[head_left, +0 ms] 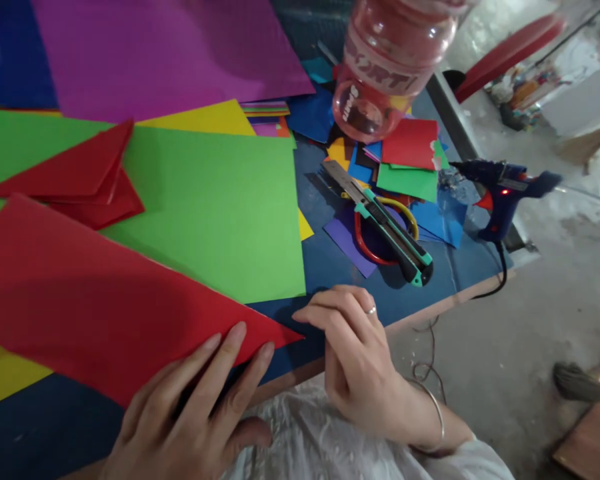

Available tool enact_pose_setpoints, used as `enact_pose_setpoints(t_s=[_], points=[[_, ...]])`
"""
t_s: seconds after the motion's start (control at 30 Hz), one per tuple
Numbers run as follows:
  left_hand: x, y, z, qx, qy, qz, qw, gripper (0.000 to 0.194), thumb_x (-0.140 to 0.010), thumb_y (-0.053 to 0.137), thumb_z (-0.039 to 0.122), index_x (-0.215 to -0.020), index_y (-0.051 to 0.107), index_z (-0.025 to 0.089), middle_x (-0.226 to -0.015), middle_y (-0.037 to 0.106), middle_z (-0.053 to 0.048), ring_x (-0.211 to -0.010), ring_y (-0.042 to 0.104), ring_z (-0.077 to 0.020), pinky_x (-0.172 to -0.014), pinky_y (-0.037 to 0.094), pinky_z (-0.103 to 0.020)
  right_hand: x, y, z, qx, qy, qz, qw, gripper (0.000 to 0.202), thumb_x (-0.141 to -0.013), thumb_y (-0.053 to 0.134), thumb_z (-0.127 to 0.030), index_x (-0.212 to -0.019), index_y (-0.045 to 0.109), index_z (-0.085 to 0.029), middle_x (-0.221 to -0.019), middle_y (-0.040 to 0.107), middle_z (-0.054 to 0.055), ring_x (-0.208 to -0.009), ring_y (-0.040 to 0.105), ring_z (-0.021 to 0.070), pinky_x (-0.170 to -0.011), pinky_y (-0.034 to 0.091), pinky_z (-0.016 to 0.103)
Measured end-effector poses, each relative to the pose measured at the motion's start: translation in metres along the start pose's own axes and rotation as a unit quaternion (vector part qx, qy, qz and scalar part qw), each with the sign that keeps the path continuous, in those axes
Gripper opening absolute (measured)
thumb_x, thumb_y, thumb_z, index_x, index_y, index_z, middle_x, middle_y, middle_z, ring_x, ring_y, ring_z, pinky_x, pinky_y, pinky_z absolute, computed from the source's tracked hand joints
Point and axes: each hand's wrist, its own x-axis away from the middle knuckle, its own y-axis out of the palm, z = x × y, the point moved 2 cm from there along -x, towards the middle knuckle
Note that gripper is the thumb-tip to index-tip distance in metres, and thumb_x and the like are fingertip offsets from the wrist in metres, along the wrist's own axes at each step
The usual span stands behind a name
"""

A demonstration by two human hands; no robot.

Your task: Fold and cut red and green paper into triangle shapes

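Left hand (195, 407), fingers spread, resting on the red sheet (105, 293), which partly overlies green paper (225, 213) on the bench (70, 417); right hand (355, 357), fingers curled narrow, beside the sheet's pointed tip.

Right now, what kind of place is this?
Probably a craft workspace: there's a pointed red paper sheet, a black-and-teal box cutter and a dark-blue glue gun.
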Motion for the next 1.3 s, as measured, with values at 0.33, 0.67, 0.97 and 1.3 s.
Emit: enact_pose_setpoints(t_s=[0.33,0.67,0.97,1.3], points=[[-0.006,-0.001,0.019,0.000,-0.058,0.018,0.998,0.063,-0.106,0.049,0.066,-0.156,0.058,0.029,-0.155,0.065,-0.004,-0.141,0.054,-0.0239,-0.127,0.031,-0.039,0.022,0.023,-0.005,0.044,-0.165,0.029,0.985,0.037,-0.106,0.044,-0.002,-0.125,0.075,-0.004,-0.116,0.081,0.016,-0.120,0.070,0.0231,-0.105,0.060,0.035],[-0.003,0.004,0.017,0.033,-0.061,0.050,0.996,0.056,-0.115,0.027,0.050,-0.151,0.063,0.027,-0.153,0.067,-0.004,-0.138,0.057,-0.0237,-0.120,0.036,-0.041,0.020,0.007,0.003,0.104,-0.231,0.019,0.967,0.035,-0.101,0.046,0.000,-0.114,0.079,-0.004,-0.108,0.083,0.015,-0.112,0.076,0.0250,-0.101,0.064,0.040],[-0.006,0.006,0.020,0.028,-0.062,0.066,0.995,0.057,-0.116,0.027,0.050,-0.149,0.065,0.024,-0.156,0.064,-0.005,-0.142,0.055,-0.0238,-0.122,0.035,-0.041,0.017,0.009,-0.006,0.085,-0.230,0.011,0.969,0.037,-0.102,0.045,-0.001,-0.115,0.079,-0.007,-0.113,0.083,0.014,-0.121,0.073,0.0228,-0.104,0.062,0.037],[0.005,0.006,0.022,-0.019,-0.028,0.028,0.999,0.059,-0.113,0.042,0.043,-0.164,0.047,0.013,-0.172,0.047,-0.013,-0.156,0.046,-0.0304,-0.137,0.023,-0.046,0.014,0.013,-0.002,0.093,-0.220,0.010,0.971,0.036,-0.099,0.050,-0.002,-0.119,0.079,-0.010,-0.110,0.084,0.013,-0.108,0.076,0.0233,-0.094,0.061,0.036]])
